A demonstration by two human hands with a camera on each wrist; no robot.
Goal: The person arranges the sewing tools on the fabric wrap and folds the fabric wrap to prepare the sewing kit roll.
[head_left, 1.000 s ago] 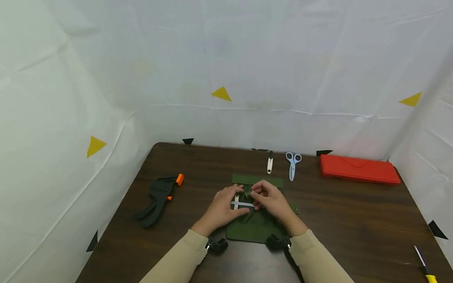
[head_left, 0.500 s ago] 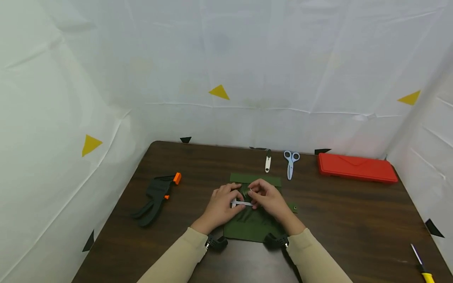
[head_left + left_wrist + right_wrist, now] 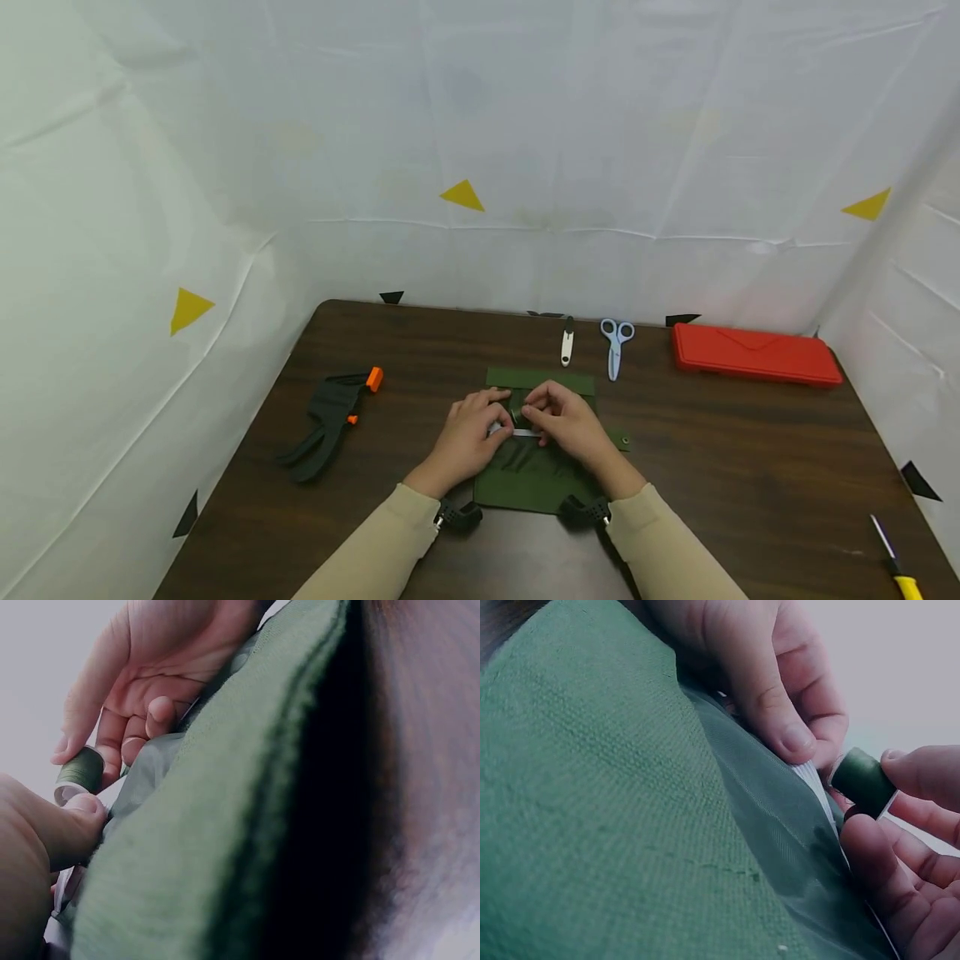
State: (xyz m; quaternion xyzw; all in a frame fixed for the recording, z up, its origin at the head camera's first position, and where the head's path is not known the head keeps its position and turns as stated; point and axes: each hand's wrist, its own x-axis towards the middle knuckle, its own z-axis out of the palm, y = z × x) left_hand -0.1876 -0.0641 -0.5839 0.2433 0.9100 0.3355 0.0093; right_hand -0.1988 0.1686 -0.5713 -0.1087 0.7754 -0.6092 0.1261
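Note:
A green fabric sewing pouch [image 3: 525, 490] lies unfolded on the dark wooden table, under both hands. Across its middle runs a white elastic band [image 3: 526, 432]. My left hand [image 3: 468, 429] pinches this band near its left end, the thumb pressed on it in the right wrist view. My right hand [image 3: 568, 423] holds a small spool of green thread [image 3: 865, 781] by its ends between thumb and fingers, right beside the band. In the left wrist view the spool [image 3: 82, 769] is tilted, close to the left thumb.
Beyond the pouch lie a white-handled small tool [image 3: 567, 345] and light blue scissors [image 3: 616, 346]. A red case [image 3: 757, 354] sits at the back right. To the left is a black and orange clamp [image 3: 330, 425]; a yellow-handled screwdriver [image 3: 902, 579] lies at front right.
My left thumb and fingers have closed together on the white band. The spool in my right hand has come down toward it. The head view has shifted slightly.

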